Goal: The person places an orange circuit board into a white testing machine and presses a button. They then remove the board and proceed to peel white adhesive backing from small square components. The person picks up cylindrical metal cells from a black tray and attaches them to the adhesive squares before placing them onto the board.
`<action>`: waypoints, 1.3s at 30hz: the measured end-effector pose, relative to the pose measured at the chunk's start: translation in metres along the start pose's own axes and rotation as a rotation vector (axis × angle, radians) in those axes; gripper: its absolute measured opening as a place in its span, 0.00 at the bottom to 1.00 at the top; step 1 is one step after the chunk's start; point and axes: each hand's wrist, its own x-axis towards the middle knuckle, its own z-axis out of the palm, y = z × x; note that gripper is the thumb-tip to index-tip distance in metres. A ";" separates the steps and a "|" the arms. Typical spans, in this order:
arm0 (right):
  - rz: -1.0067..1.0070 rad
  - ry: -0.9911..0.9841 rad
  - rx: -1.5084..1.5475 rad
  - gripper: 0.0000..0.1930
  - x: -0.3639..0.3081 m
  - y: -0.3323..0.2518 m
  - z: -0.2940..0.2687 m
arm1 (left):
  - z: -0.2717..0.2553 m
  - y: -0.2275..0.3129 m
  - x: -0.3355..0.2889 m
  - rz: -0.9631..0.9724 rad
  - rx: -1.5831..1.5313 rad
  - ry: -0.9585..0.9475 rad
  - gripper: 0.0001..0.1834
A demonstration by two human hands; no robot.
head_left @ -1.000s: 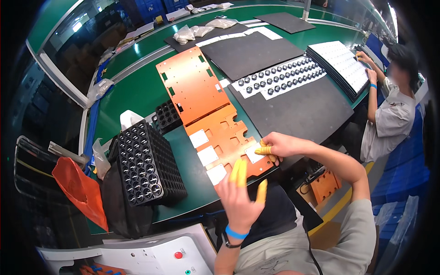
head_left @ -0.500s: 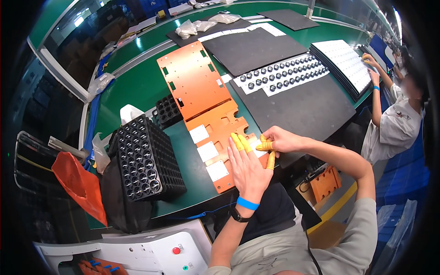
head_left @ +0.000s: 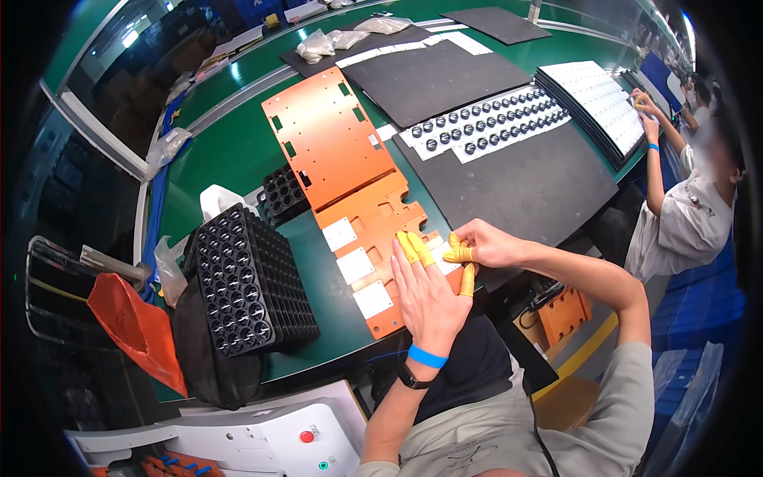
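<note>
Hands (head_left: 431, 300) lie over an orange, notched board (head_left: 378, 248) bearing white squares (head_left: 355, 265).

A: Hands?
B: Left hand (head_left: 431, 300) flat, fingers extended over the near orange board (head_left: 370, 207); yellow finger covers (head_left: 414, 250) on. Right hand (head_left: 489, 243): fingers gathered beside a white square (head_left: 447, 259) at the board's right; grip unclear.
A: Board otherwise?
B: Three white cards (head_left: 355, 265) in line along its left side. Orange plate (head_left: 322, 135) adjoins its far end.
A: Surroundings?
B: Left, black tray (head_left: 280, 290); red bag (head_left: 137, 326) farther left. Right, black knobs (head_left: 479, 126) on white strips (head_left: 475, 157). Far right, co-worker (head_left: 682, 215) beside white sheets (head_left: 592, 103).
</note>
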 end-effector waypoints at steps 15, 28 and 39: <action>0.267 0.090 -0.013 0.11 0.003 -0.012 0.004 | -0.001 -0.002 0.000 0.000 -0.050 0.021 0.56; 0.122 0.120 0.169 0.11 -0.002 -0.011 0.008 | -0.004 -0.004 -0.001 -0.004 -0.109 0.028 0.62; -0.445 0.614 -1.249 0.07 -0.001 -0.018 -0.080 | -0.006 -0.004 -0.001 -0.013 -0.142 0.057 0.61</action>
